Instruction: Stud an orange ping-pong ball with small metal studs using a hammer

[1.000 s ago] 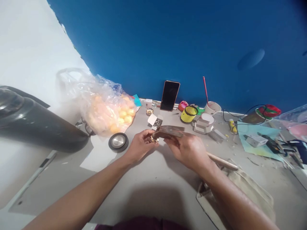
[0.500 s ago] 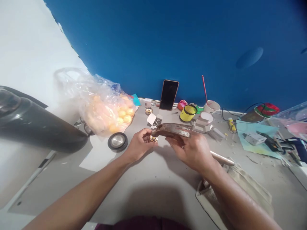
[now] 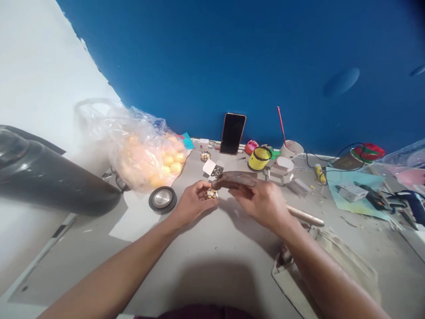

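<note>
Between the thumb and fingers of my left hand [image 3: 194,201] is a small round ball [image 3: 211,194] with shiny gold and dark studs, held low over the table. My right hand [image 3: 265,201] is closed around a claw hammer [image 3: 235,178], gripping it close to the worn metal head, and the handle sticks out behind the wrist. The hammer's face is just above the ball; whether they touch I cannot tell. Behind the ball stands a small open white box [image 3: 217,171] of shiny metal tacks. A similar studded ball [image 3: 205,156] lies farther back.
At left are a clear bag of orange balls [image 3: 172,164], a round black-rimmed lid [image 3: 162,199] and a large dark bottle [image 3: 59,177]. A phone [image 3: 233,134] leans on the blue wall. A yellow cup [image 3: 260,158] stands right of it. A beige cloth bag [image 3: 335,266] lies beneath my right forearm.
The hammer has turned in my right hand, so its claw shows less and its head looks flatter. More of the studded ball is visible. My left hand has stayed in place.
</note>
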Available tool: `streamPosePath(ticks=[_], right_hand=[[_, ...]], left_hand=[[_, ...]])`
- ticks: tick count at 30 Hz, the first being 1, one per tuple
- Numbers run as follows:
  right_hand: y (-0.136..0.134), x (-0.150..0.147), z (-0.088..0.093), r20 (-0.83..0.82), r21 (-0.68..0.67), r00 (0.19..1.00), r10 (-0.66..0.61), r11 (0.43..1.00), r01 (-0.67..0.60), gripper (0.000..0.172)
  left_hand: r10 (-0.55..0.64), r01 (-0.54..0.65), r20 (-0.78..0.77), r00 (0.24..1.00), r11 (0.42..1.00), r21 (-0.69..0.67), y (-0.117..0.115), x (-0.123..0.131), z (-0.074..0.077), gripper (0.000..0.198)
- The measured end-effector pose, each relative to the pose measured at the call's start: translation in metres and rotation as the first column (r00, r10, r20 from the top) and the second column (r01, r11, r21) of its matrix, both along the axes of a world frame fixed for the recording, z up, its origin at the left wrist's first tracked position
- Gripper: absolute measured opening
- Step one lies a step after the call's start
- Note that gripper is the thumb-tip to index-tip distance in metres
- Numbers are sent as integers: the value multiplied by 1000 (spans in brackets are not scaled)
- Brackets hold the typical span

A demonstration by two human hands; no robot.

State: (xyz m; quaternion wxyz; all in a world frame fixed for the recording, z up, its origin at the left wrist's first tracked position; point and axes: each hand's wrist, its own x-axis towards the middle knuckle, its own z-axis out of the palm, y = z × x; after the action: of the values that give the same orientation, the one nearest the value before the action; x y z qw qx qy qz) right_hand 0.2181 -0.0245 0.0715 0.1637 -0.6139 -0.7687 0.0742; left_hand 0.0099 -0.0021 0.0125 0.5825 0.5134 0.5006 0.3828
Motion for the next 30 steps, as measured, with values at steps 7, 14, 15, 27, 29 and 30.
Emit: streamPosePath(ticks=[7, 14, 15, 27, 29, 30], right_hand=[[20, 11, -16, -51, 26, 988, -147, 989, 149, 26], [37, 16, -47, 105, -51, 980, -169, 983, 175, 24], [37, 15, -49, 119, -50, 979, -165, 984, 172, 23], [49, 7, -28, 166, -6, 981, -98, 995, 100, 24], [60, -7, -17, 196, -23, 980, -44, 999, 49, 28], [65, -15, -13, 221, -30, 975, -11, 999, 18, 30]], left_hand=[[10, -5, 76, 997, 998, -62, 0, -1, -2, 43], [8, -7, 30, 1000, 1000, -30, 2, -5, -6, 41], [10, -9, 25, 1000, 999, -30, 2, -5, -5, 41], [18, -13, 62, 998, 997, -74, 3, -2, -7, 43], [37, -32, 72, 997, 997, -71, 3, -1, -7, 43], [41, -36, 75, 996, 997, -68, 3, -1, -7, 43]])
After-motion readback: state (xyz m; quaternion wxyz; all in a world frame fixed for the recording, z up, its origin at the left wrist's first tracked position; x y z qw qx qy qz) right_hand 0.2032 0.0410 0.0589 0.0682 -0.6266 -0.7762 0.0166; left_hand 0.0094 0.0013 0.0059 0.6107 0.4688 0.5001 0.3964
